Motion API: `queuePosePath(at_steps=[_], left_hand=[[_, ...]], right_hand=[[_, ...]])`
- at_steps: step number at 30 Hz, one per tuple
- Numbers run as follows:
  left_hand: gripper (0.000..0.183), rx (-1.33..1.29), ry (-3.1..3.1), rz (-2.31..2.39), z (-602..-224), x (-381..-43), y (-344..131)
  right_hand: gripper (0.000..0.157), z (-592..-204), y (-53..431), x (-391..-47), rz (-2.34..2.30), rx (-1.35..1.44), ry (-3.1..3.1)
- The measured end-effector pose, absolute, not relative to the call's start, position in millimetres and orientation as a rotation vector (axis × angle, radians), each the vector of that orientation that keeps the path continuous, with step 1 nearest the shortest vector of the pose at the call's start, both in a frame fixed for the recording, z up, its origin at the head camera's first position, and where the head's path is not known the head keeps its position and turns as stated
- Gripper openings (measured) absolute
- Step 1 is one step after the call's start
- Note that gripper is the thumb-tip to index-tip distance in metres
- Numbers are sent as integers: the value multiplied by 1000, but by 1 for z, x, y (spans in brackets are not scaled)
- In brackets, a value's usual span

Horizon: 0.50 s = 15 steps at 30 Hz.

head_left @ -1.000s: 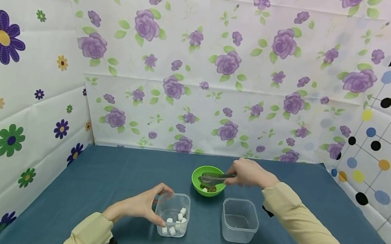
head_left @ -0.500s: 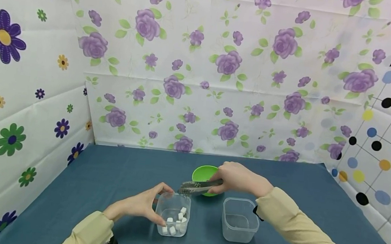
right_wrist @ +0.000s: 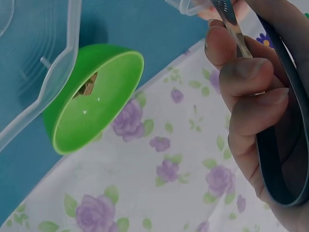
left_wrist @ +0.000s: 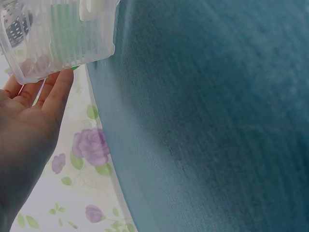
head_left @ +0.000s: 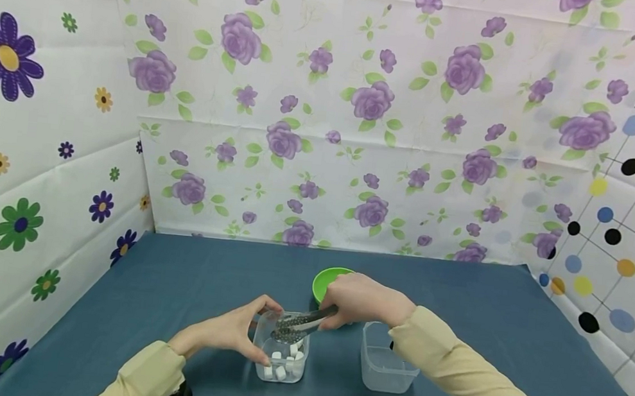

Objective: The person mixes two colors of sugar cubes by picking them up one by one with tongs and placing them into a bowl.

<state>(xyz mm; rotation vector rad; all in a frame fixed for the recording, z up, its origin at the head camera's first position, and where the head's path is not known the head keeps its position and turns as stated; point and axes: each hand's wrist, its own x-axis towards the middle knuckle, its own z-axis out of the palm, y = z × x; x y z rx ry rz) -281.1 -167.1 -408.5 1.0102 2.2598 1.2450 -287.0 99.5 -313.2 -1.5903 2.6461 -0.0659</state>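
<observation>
My left hand grips a clear square plastic container, thumb at its near side and fingers behind it. Several small white cubes lie inside. In the left wrist view the fingers rest against the container's wall. My right hand holds a pair of dark-handled metal tongs, their perforated heads over that container's opening. I cannot tell whether the tongs pinch anything. The right wrist view shows the fingers curled round the tongs' bent handle.
Behind the right hand stands a green bowl, partly covered by it; a brown piece lies inside. A second clear container sits to the right under the right sleeve. Patterned cloth walls stand beyond the blue-covered table.
My right hand has carried the tongs from the green bowl leftward and nearer, to above the left container. My left hand has stayed in place on the container.
</observation>
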Motion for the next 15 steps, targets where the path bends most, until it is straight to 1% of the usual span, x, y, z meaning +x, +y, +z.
queuePosePath(at_steps=[2, 7, 10, 15], left_hand=[[66, 1021, 2258, 1247, -409, -281, -167], [67, 1054, 2249, 1246, -410, -282, -168], [68, 1070, 2248, 1244, -410, -282, -168], [67, 1076, 2244, 1250, -411, -283, -168]], right_hand=[[23, -314, 95, -286, -46, -1625, 2639], [29, -317, 84, -281, 65, -1664, 2640], [32, -321, 78, -280, 133, -1627, 2659], [33, -327, 70, -280, 219, -1517, 2708]])
